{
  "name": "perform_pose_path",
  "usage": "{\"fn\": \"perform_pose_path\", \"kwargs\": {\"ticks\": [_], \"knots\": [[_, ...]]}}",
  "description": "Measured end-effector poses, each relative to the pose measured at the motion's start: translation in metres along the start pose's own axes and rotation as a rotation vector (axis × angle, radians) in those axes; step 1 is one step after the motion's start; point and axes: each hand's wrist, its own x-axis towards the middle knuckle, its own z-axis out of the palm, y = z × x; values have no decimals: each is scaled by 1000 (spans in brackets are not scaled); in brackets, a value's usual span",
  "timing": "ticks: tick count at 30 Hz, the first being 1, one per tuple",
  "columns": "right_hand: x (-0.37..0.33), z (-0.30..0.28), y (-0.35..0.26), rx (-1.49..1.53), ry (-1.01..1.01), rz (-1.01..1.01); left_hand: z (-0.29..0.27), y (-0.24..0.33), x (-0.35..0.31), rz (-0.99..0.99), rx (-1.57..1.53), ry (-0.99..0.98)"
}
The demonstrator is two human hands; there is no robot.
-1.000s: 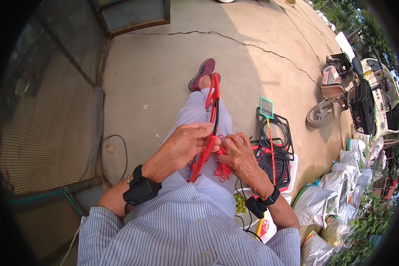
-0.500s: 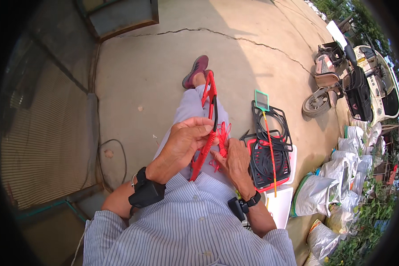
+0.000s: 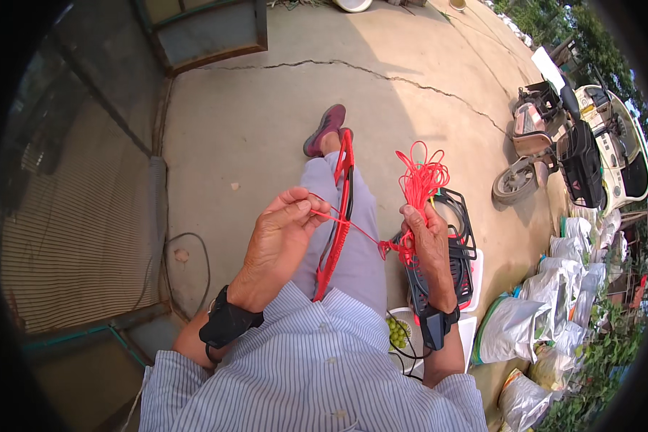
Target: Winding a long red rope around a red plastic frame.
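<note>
A red plastic frame with a black strip (image 3: 329, 263) stands edge-on over my lap, its lower end against my shirt. My left hand (image 3: 275, 234) is just left of it, thumb and forefinger pinching a strand of red cord. That strand runs across the frame to a small tangle at my right hand (image 3: 433, 252). There my fingers are closed round a looped bundle of red cord (image 3: 423, 176), most loops fanning out above the fist. Whether the strand passes through the frame or only over it, I cannot tell.
To my right lie black and red plastic racks (image 3: 464, 216), partly behind my right hand. Green fruit (image 3: 398, 333) sits in a white container by my hip. Farther right are a scooter (image 3: 536, 140) and white sacks (image 3: 511, 327). A dark cable (image 3: 204, 263) curves over the floor at left.
My right hand has lifted the red cord bundle off my lap and out to the right. My left hand has left the frame, moved slightly left, and now pinches a cord strand.
</note>
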Motion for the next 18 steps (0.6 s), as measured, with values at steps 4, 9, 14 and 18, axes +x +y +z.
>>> {"fn": "perform_pose_path", "kwargs": {"ticks": [4,9,14,18], "knots": [[6,22,-4,-316,-312,-152,16,11,-8,40,-120,-14],[15,49,-25,-315,-507,-200,-12,7,-3,-147,-32,25],[26,69,-13,-146,-542,-420,-30,1,-1,-307,108,161],[28,73,-11,-289,-542,-293,-21,3,-2,-392,69,102]]}}
